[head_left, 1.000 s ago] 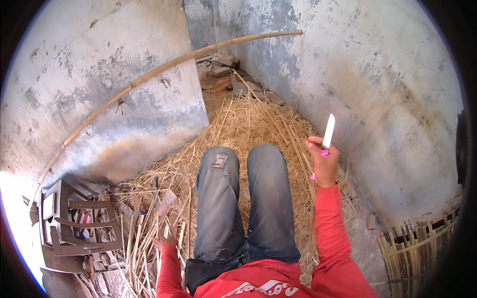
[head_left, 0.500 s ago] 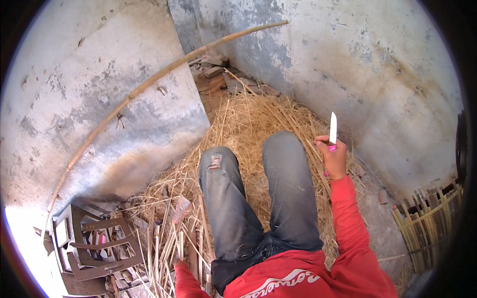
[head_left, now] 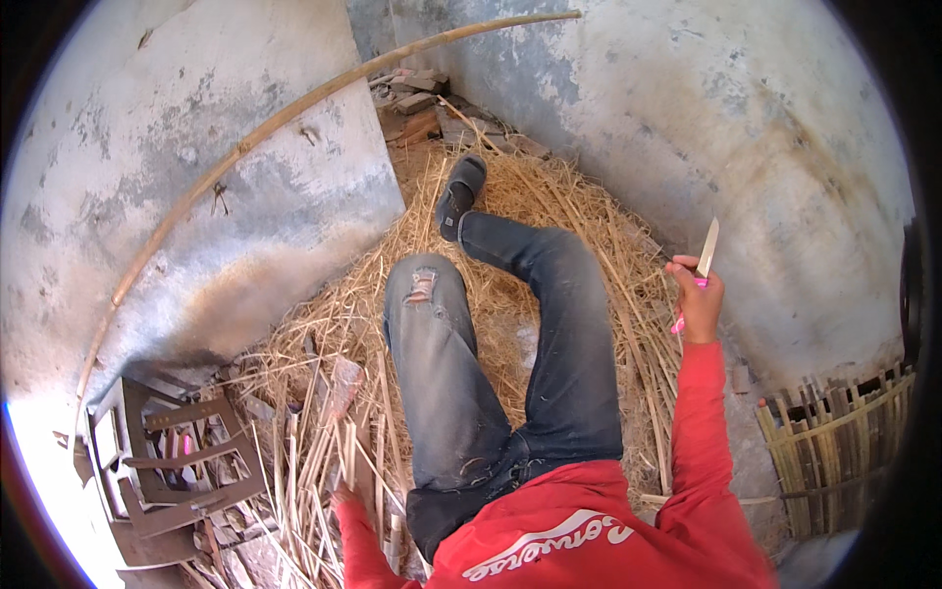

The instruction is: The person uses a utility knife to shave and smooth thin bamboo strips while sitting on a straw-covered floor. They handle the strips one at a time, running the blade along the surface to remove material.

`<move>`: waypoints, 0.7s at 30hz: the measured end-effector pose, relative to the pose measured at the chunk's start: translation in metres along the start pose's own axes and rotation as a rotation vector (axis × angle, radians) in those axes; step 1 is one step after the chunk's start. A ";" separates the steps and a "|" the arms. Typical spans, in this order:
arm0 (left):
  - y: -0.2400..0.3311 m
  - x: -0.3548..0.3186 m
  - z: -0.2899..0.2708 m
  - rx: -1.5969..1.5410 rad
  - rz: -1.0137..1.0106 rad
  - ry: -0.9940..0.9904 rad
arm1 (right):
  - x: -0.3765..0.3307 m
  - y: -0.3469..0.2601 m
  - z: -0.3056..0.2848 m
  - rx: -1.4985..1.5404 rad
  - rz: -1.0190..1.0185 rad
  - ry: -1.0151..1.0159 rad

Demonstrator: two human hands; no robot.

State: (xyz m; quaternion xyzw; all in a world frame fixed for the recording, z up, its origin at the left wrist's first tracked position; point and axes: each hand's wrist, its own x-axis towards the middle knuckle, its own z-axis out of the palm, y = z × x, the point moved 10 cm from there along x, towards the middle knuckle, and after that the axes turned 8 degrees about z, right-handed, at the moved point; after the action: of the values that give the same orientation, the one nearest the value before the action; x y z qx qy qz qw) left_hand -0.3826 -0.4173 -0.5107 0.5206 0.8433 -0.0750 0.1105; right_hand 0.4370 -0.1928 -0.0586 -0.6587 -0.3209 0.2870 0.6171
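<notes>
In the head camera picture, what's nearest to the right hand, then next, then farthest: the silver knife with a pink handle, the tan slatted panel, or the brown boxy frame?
1. Silver knife with a pink handle: held in the right hand.
2. Tan slatted panel: lower right.
3. Brown boxy frame: lower left, beyond the legs.
</notes>
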 end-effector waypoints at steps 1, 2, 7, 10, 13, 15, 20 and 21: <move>0.016 0.002 -0.001 0.004 0.050 -0.036 | 0.007 0.003 -0.008 -0.028 -0.010 0.024; 0.019 -0.001 -0.007 -0.003 0.051 -0.050 | 0.018 0.008 -0.005 -0.041 -0.027 0.028; 0.025 -0.003 -0.026 -0.047 0.118 -0.038 | 0.025 0.005 0.071 -0.096 -0.155 -0.067; 0.037 -0.011 -0.016 -0.168 0.268 -0.018 | 0.008 0.005 0.130 -0.187 -0.209 -0.208; 0.045 -0.008 -0.017 -0.238 0.377 -0.095 | -0.008 0.013 0.159 -0.195 -0.253 -0.266; 0.042 -0.002 -0.034 -0.403 0.487 0.024 | -0.014 0.015 0.166 -0.214 -0.265 -0.278; -0.084 0.025 0.000 -0.269 0.039 0.347 | -0.023 0.008 0.215 -0.142 -0.267 -0.396; -0.056 0.027 0.001 -0.118 -0.059 0.315 | -0.020 0.014 0.207 -0.163 -0.249 -0.383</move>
State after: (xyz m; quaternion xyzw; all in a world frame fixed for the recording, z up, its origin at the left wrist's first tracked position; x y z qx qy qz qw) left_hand -0.4446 -0.4190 -0.5180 0.4934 0.8681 0.0542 0.0049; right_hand 0.2653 -0.0786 -0.0878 -0.5952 -0.5329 0.3018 0.5203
